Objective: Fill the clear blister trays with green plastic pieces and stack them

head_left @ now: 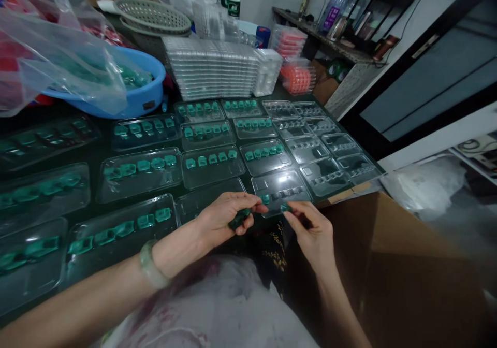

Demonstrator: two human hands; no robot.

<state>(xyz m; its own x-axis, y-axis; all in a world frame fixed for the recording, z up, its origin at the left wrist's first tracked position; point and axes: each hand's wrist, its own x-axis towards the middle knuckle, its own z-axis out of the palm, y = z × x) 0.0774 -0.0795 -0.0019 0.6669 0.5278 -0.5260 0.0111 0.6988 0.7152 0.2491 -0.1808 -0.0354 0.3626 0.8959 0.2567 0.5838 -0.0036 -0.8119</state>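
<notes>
My left hand point(233, 214) is curled around several dark green pieces point(239, 218), its thumb and forefinger reaching toward a clear plastic tray point(274, 179). Between the fingertips of my right hand point(310, 229) is a small green translucent piece point(286, 208), held over the near edge of that same tray. One green piece point(265, 199) sits in the tray's left slot, close to my left fingertips. Farther left, trays such as this one point(213, 167) carry a row of green pieces. The trays to the right point(310, 149) show bare slots.
A tall stack of clear trays point(213, 71) stands at the back of the dark table. Left of it is a blue basin point(143, 91) with green pieces under plastic film. Pink items point(297, 76) lie at the back right. An open cardboard box point(407, 265) stands at my right.
</notes>
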